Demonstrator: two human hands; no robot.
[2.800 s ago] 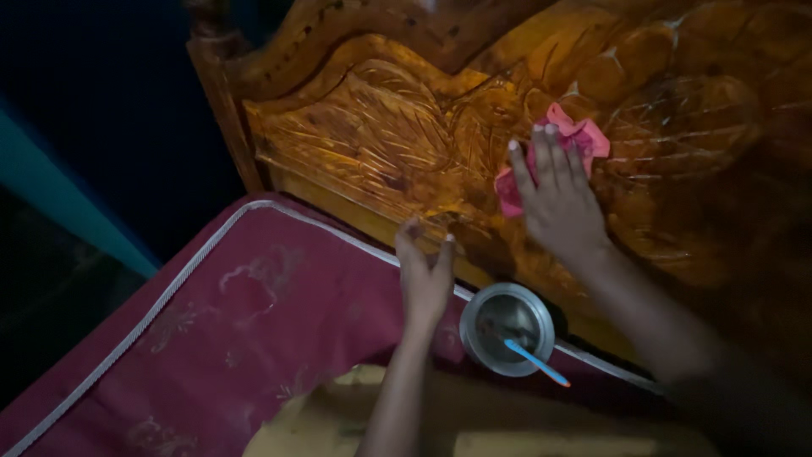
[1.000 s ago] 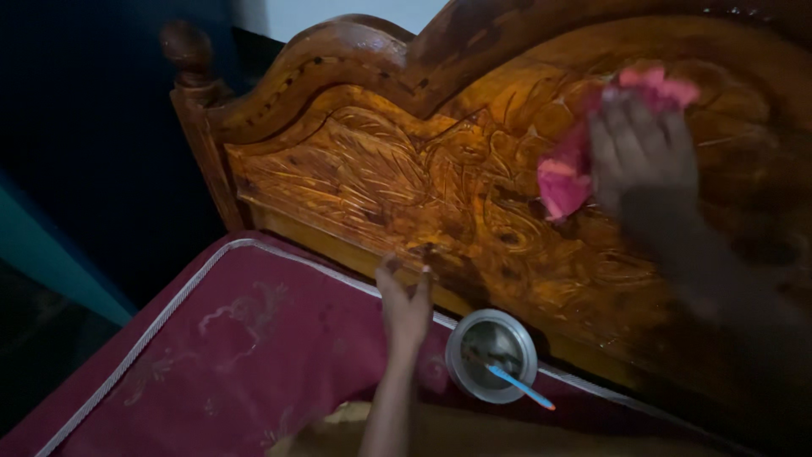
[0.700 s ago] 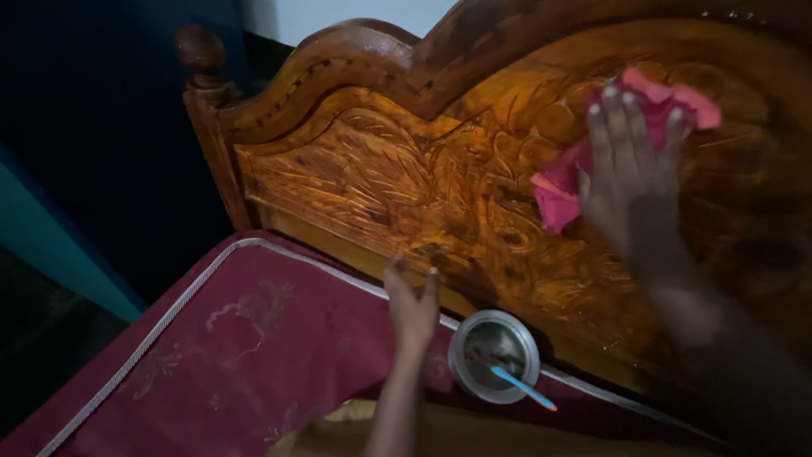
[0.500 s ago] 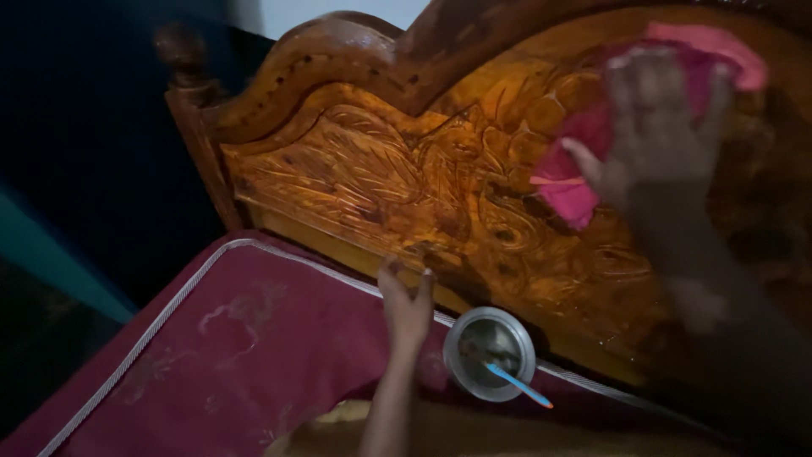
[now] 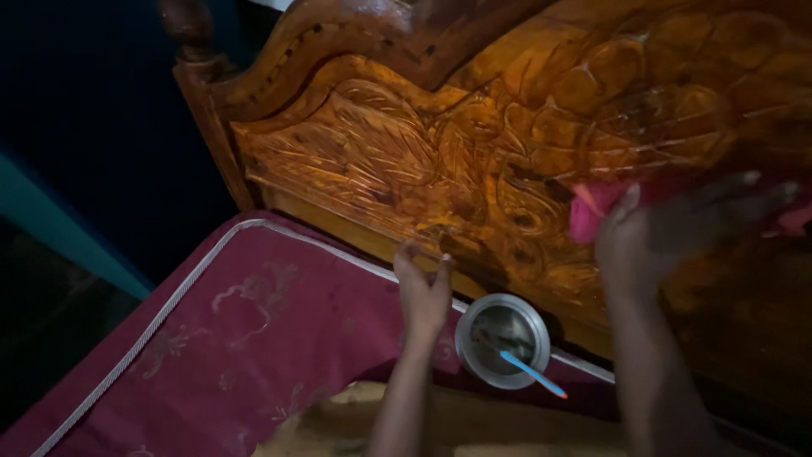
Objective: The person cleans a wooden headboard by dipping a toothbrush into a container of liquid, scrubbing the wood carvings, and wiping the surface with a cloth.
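My right hand (image 5: pixel 677 233), blurred with motion, presses a pink cloth (image 5: pixel 592 207) flat against the carved wooden headboard (image 5: pixel 406 144), low on its right part. My left hand (image 5: pixel 423 288) rests with fingers spread on the headboard's lower rail, where it meets the mattress; it holds nothing. Just right of my left hand, a small round metal bowl (image 5: pixel 503 338) sits on the mattress edge. A brush with a blue handle (image 5: pixel 533 375) lies in it, its handle sticking out to the lower right.
A dark red patterned mattress (image 5: pixel 228 338) with white piping fills the lower left. A yellow sheet (image 5: pixel 457 423) lies at the bottom. The headboard's turned corner post (image 5: pixel 199 51) stands at the upper left, with dark space and a teal edge (image 5: pixel 59 228) beyond.
My right hand has swept the pink cloth down the headboard from high on the right to lower on the carving. My left hand and the bowl have stayed put.
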